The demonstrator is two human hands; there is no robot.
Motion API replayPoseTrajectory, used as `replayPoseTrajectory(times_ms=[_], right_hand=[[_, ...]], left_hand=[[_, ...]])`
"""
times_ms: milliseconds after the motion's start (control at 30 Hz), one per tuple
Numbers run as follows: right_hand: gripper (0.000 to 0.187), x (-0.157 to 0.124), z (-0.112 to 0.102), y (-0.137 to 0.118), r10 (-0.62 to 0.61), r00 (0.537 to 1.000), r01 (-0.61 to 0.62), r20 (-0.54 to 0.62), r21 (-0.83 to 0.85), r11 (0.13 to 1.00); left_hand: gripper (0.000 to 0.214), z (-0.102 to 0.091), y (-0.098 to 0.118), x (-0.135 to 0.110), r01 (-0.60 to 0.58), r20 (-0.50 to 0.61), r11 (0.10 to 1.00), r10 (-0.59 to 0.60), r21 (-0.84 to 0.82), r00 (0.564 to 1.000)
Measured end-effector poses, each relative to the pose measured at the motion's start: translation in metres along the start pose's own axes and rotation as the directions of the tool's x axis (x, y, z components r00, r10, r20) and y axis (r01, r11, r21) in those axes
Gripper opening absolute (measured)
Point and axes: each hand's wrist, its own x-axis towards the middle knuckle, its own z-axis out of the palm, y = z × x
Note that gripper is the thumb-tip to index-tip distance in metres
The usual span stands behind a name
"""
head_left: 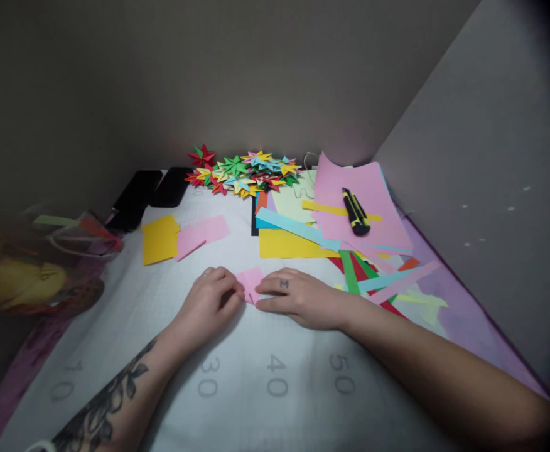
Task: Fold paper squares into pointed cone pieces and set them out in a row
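Apparently a folding or creasing step is going on: the left hand (216, 292) and the right hand (303, 298) are working together on one small pink paper (251, 278), which is lying between them, near the middle of the white gridded counter (171, 326). A short dark line is showing near its lower edge; whether it is marking a crease or a shadow, I cannot tell. As I am judging it, the next move is calling for even layers and light, steady pressure, with neither hand pulling the small piece askew.

On the left, the grip is closing narrowly, thumb and forefinger pinching the paper's left side. On the right, the fingers are reaching out nearly straight, with a slim gap between thumb and forefinger, and their tips are touching the right side; whether that grip is pinching or only pressing down, I cannot tell.

Beyond the left hand, yellow squares (158, 242) are lying beside loose pink pieces (211, 229). Folded paper stars (237, 166) are crowding the far edge, a cutter (356, 213) is resting on pink sheets (364, 176), and coloured strips (397, 282) are spreading beyond the right wrist.
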Motion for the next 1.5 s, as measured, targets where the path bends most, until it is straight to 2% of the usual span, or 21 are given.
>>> replayPoseTrajectory(times_ms=[233,467,733,833,967,1067,1167,1267,1333,1433,1500], right_hand=[[0.034,0.001,0.001,0.001,0.002,1.000,-0.002,0.014,0.027,1.000],[0.038,-0.001,0.006,0.004,-0.007,0.999,0.009,-0.031,0.045,0.999],[0.036,0.001,0.003,0.002,0.000,1.000,0.001,-0.005,0.051,0.999],[0.038,0.001,0.003,0.000,0.024,1.000,-0.022,-0.019,0.085,0.996],[0.042,0.004,0.003,-0.002,0.156,0.985,-0.148,-0.076,0.107,0.983],[0.044,0.010,0.005,-0.004,0.229,0.967,-0.217,-0.112,0.111,0.970],[0.028,0.016,0.008,-0.004,0.243,0.958,-0.224,-0.154,0.132,0.966],[0.013,0.018,0.009,-0.004,0.215,0.966,-0.190,-0.144,0.171,0.967],[0.016,0.018,0.010,-0.004,0.231,0.963,-0.200,-0.141,0.206,0.958],[0.035,0.020,0.011,-0.005,0.295,0.945,-0.263,-0.143,0.208,0.942],[0.022,0.022,0.013,-0.006,0.297,0.944,-0.267,-0.145,0.197,0.943]], left_hand=[[0.018,0.006,0.006,0.004,0.116,-0.019,0.990,-0.115,0.080,0.993],[0.017,0.009,0.008,0.007,0.142,-0.040,0.984,-0.138,0.106,0.990],[0.016,0.009,0.010,0.008,0.158,-0.044,0.980,-0.153,0.118,0.987],[0.014,0.006,0.005,0.006,0.109,-0.018,0.992,-0.108,0.063,0.994],[0.010,0.001,-0.006,0.002,-0.023,0.028,0.998,0.024,-0.057,0.999],[0.008,-0.001,-0.011,0.001,-0.097,0.008,0.990,0.099,-0.103,0.995],[0.009,-0.002,-0.012,0.001,-0.127,-0.021,0.989,0.126,-0.075,0.992],[0.012,-0.004,-0.012,0.000,-0.134,-0.012,0.991,0.134,-0.018,0.991],[0.013,-0.006,-0.011,-0.001,-0.145,0.007,0.989,0.145,0.003,0.989],[0.014,-0.008,-0.010,-0.003,-0.171,0.039,0.985,0.169,0.030,0.985],[0.016,-0.008,-0.009,-0.004,-0.182,0.063,0.982,0.179,0.045,0.982]])
